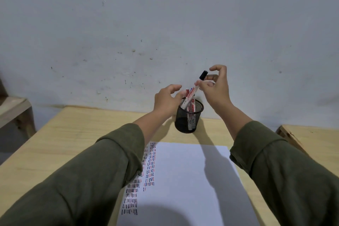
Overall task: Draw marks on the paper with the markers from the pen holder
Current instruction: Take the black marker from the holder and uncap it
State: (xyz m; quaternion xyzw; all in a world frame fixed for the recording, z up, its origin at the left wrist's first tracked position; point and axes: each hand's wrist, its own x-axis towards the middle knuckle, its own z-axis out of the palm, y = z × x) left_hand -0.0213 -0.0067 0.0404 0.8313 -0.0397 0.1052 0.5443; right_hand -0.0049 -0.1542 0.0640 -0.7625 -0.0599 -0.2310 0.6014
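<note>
Head view: right hand point(213, 90) pinching black-capped marker point(194, 90) above round mesh pen holder point(189, 118), left hand point(167, 100) open.

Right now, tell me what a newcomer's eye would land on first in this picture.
First, the two hands meeting over the black mesh pen holder at the far edge of the table: the right hand pinches a black-capped marker that leans out of the holder, with the left hand at the rim. Next, the white paper nearer the person, with columns of short black, red and blue marks along its left side.
</note>
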